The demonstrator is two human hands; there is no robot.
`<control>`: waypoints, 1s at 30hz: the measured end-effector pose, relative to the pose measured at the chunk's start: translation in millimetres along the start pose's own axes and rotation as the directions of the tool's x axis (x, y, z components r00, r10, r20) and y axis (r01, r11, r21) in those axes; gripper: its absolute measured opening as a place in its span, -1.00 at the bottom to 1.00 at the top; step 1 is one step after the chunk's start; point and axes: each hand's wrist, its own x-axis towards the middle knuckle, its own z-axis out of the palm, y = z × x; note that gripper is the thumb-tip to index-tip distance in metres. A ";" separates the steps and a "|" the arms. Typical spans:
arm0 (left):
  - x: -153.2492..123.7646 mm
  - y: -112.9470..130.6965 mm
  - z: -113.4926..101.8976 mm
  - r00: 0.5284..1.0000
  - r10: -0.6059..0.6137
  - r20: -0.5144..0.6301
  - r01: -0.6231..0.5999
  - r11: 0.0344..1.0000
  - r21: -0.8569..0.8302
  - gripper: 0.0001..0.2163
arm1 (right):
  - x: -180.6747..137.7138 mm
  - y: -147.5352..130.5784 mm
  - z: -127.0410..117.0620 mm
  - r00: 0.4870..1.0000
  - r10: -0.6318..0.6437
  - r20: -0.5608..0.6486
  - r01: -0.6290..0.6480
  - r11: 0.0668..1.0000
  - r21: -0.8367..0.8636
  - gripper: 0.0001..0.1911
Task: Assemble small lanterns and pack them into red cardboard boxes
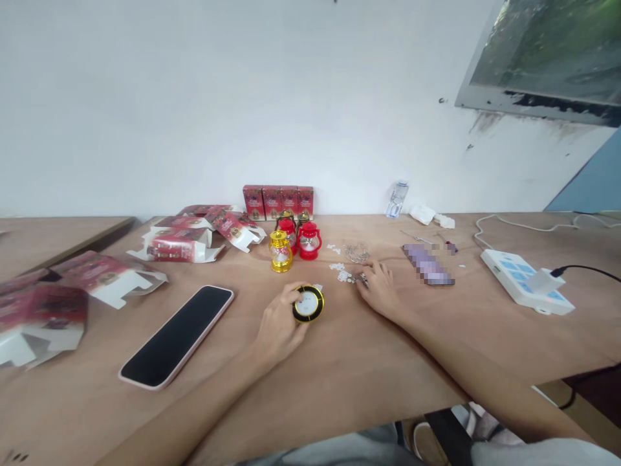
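My left hand (281,323) grips a round black-and-gold piece with a white disc in its middle, which looks like the base of a mini lantern (308,303) turned toward me. Over a small pile of shiny round bits (363,278) my right hand (381,288) rests with bent fingers; what lies between its fingertips is too small to make out. White paper-like bits (343,273) and a heap of small silver metal parts (356,252) lie beside it. Behind my left hand stand a gold mini lantern (281,252) and a red mini lantern (309,241), with others partly hidden.
Several red boxes (272,202) stand against the wall. Unfolded red cartons (177,246) and a phone (177,336) lie at left. Rightward are a purple, partly blurred item (427,264), a white power strip (526,281) with cables, a clear bottle (398,199) and crumpled tissue (423,214).
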 end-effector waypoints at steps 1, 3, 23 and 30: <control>0.0 0.2 0.3 1.000 0.002 -0.001 -0.002 1.000 0.003 -0.74 | 1.0 0.9 0.5 1.000 0.005 -0.003 -0.005 1.000 0.002 -0.79; -0.2 0.6 0.9 1.000 -0.001 0.002 0.001 1.000 0.001 -0.73 | 3.4 3.5 1.8 1.000 0.021 -0.005 -0.021 1.000 0.010 -0.79; -9.4 -2.1 9.1 0.999 -0.046 0.011 0.046 0.998 -0.048 -0.61 | 96.4 0.8 6.7 0.978 -0.148 0.144 0.172 0.971 -0.165 -0.75; -8.0 -1.6 9.3 1.000 -0.025 0.006 0.026 0.993 -0.115 -0.64 | 115.2 -9.0 15.0 0.920 -0.259 0.296 0.338 0.904 -0.260 -0.72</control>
